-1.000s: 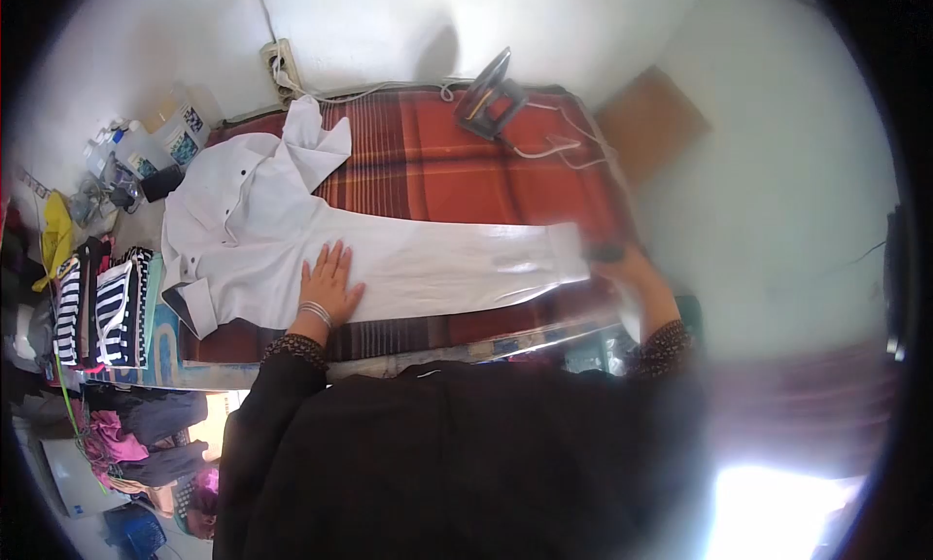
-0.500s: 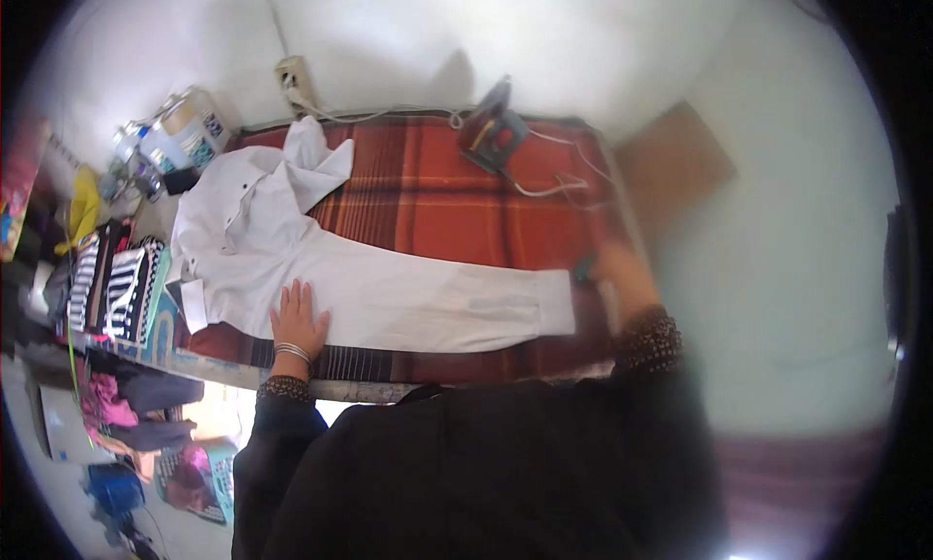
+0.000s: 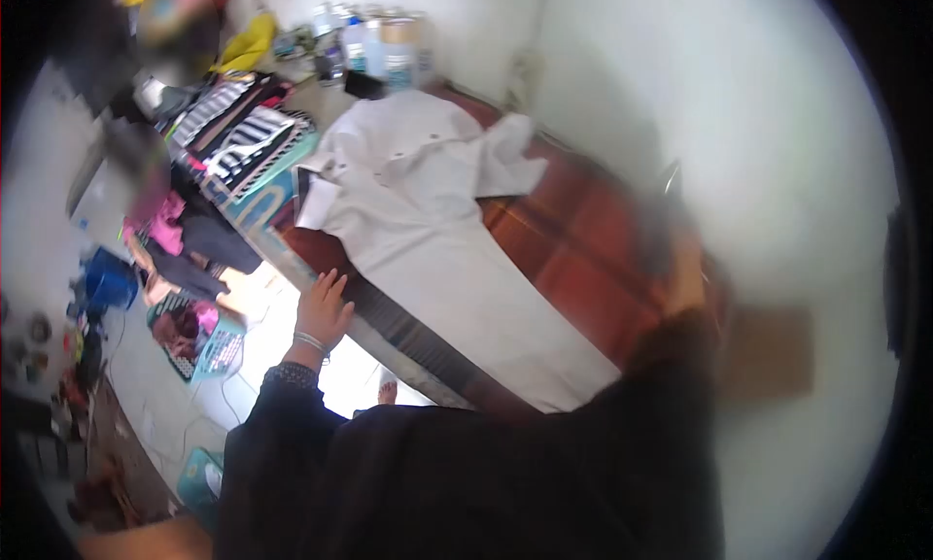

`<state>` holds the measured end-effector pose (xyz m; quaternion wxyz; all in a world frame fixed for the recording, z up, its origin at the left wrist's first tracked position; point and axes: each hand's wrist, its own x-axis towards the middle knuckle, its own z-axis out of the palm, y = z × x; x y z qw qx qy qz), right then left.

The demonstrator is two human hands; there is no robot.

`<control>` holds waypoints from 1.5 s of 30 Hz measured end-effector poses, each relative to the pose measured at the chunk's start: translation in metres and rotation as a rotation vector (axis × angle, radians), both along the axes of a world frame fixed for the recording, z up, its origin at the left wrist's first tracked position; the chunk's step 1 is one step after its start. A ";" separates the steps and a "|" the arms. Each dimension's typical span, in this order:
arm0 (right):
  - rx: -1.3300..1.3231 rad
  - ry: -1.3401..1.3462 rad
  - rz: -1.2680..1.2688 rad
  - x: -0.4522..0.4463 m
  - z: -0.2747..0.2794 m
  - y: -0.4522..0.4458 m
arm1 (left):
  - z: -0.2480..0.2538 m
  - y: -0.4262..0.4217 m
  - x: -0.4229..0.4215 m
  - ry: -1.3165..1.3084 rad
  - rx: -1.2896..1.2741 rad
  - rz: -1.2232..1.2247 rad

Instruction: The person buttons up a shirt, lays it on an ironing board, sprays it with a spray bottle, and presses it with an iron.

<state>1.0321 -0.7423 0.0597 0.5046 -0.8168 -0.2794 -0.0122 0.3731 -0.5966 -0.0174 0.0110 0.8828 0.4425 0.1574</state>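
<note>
A white long-sleeved shirt lies on a red-orange and dark plaid cloth, one sleeve stretched toward me. My left hand is open, fingers spread, at the near edge of the cloth beside the shirt. At the right my right hand is smeared by motion, right at the blurred dark iron. Whether its fingers are closed on the iron does not show. My right sleeve partly covers the cloth near the shirt's cuff.
Bottles and jugs stand in the far corner. Folded striped clothes are stacked left of the shirt. A wall socket is behind the cloth, a brown panel at the right. Below left sits a laundry basket.
My view has turned left. My left hand has come off the shirt to the cloth's edge. My right hand has gone from beside the cuff to the iron; the teal thing near it no longer shows.
</note>
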 end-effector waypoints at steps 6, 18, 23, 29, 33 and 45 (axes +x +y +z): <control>-0.746 -0.392 0.589 -0.243 0.098 0.032 | 0.005 0.053 -0.010 -0.294 -0.153 0.226; -0.709 -0.672 0.692 -0.368 0.029 0.132 | -0.002 0.126 0.027 -0.571 -0.413 0.056; -0.751 -0.707 0.849 -0.379 0.036 0.149 | 0.007 0.126 0.022 -0.509 -0.549 -0.070; -0.752 -0.756 0.845 -0.404 0.032 0.170 | -0.001 0.133 0.011 -0.676 -0.457 -0.154; -0.813 -0.709 0.818 -0.392 0.034 0.173 | -0.008 0.142 0.004 -0.625 -0.365 -0.257; -1.054 -0.659 0.780 -0.396 0.038 0.178 | -0.010 0.145 0.003 -0.770 -0.315 -0.338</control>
